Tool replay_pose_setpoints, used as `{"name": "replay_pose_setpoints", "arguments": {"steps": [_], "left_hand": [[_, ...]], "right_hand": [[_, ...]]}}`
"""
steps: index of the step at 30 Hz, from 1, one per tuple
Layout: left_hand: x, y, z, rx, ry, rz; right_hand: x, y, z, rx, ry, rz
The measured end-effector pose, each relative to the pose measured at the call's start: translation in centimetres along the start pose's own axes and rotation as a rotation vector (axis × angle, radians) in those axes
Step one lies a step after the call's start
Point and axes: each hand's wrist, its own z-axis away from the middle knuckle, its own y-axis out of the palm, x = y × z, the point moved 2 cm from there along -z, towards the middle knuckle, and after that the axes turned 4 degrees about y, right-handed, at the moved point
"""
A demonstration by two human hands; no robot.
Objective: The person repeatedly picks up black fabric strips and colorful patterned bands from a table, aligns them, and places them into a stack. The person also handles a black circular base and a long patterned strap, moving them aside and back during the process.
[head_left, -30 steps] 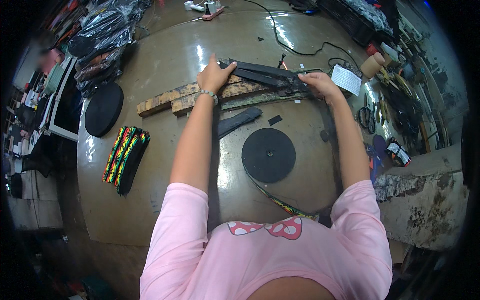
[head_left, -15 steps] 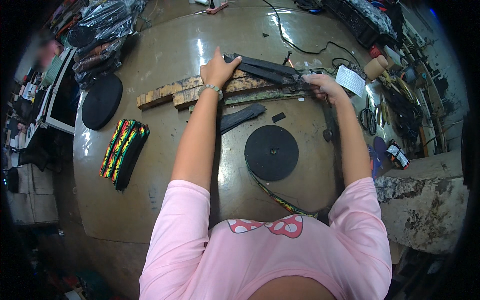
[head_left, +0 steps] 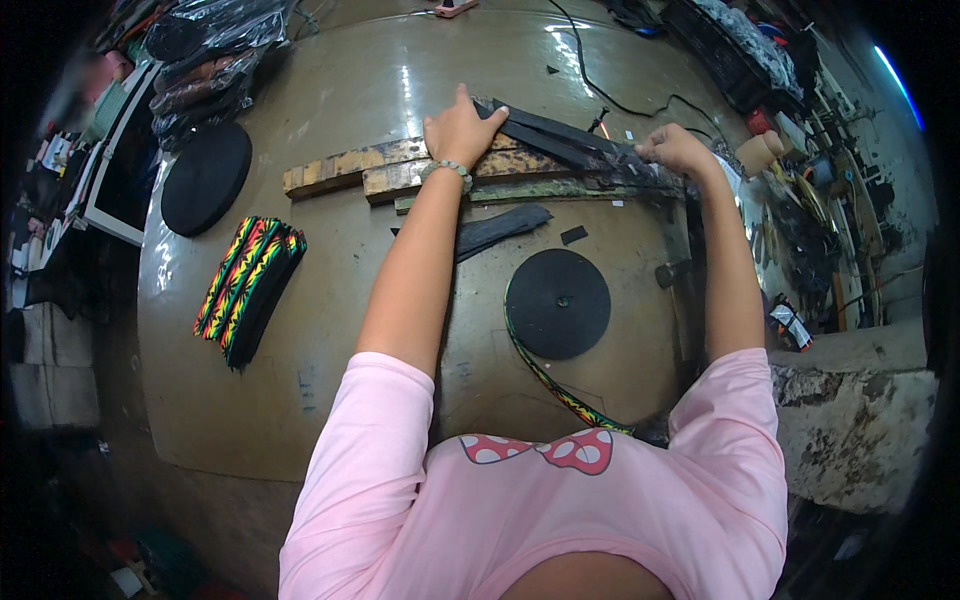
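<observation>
Black strips [head_left: 560, 140] lie slantwise over wooden bars [head_left: 330, 175], toward the far middle of the desk [head_left: 250, 420]. Left hand [head_left: 460, 132]: thumb and forefinger spread, thumb at the strips' left end. Right hand [head_left: 680, 152]: fingertips drawn together by their right end — whether they pinch anything, cannot tell. Judgement: good handling calls for light left-hand pressure, layers flat, edges matched, and any right-hand tension kept along the strips' length — a sideways tug would likely skew them.
</observation>
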Motion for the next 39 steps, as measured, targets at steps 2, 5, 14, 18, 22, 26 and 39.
{"name": "replay_pose_setpoints", "arguments": {"steps": [2, 5, 14, 18, 22, 26, 39], "left_hand": [[0.1, 0.1, -0.1, -0.002, 0.006, 0.004], [0.4, 0.2, -0.3, -0.047, 0.047, 0.000], [1.7, -0.6, -0.2, 0.029, 0.118, 0.212], [0.6, -0.2, -0.5, 0.020, -0.008, 0.105], [0.2, 0.2, -0.6, -0.047, 0.014, 0.031], [0.5, 0.5, -0.9, -0.042, 0.012, 0.043], [0.3, 0.1, -0.6, -0.041, 0.009, 0.000]], "right_hand": [[2.0, -1.3, 1.4, -0.419, 0.036, 0.449], [5.9, -2.5, 3.2, -0.650, -0.085, 0.184], [14.5, 8.1, -4.3, -0.121, -0.145, -0.398], [14.5, 8.7, -5.3, -0.205, -0.239, -0.220], [13.8, 4.4, -2.8, -0.097, -0.308, -0.153], [6.6, -2.1, 0.6, -0.032, -0.216, -0.150], [-3.6, 6.5, 1.7, 0.312, 0.091, -1.003]]}}
